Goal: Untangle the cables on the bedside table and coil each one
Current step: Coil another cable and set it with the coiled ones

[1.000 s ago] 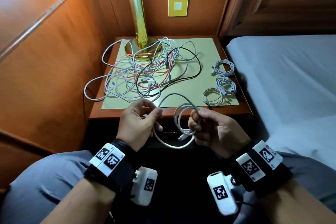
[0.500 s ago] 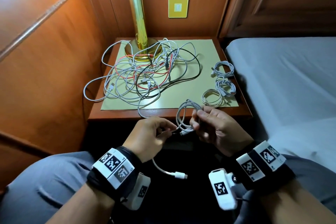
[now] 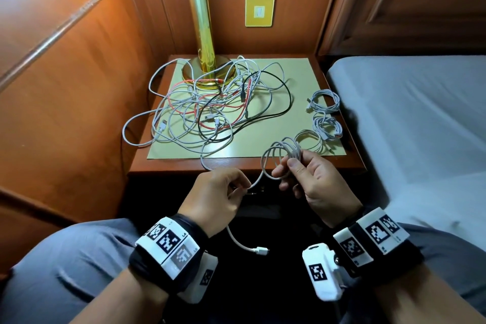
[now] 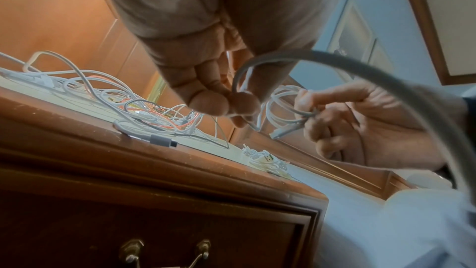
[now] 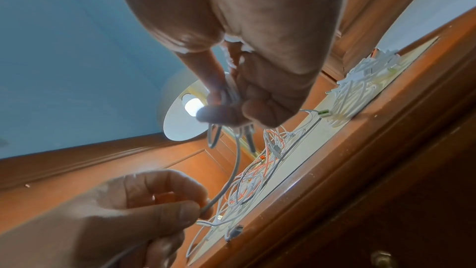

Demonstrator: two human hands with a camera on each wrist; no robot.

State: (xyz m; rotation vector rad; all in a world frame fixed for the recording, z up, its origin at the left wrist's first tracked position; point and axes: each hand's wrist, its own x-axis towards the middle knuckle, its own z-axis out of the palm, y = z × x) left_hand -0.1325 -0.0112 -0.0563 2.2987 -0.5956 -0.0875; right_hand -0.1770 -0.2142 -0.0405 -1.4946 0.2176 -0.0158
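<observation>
Raised since a second ago, the right hand point(image 3: 313, 179) pinches a small coil of white cable point(image 3: 282, 155) above the bedside table's point(image 3: 352, 163) front edge; the left hand point(image 3: 218, 192) pinches its limp tail. Light and springy, it seems best held where loops cross.

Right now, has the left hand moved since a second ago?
Yes. The left hand has drawn back toward the body: its fingers overlapped the front edge of the bedside table then; now they sit below it, pinching the white cable.
</observation>
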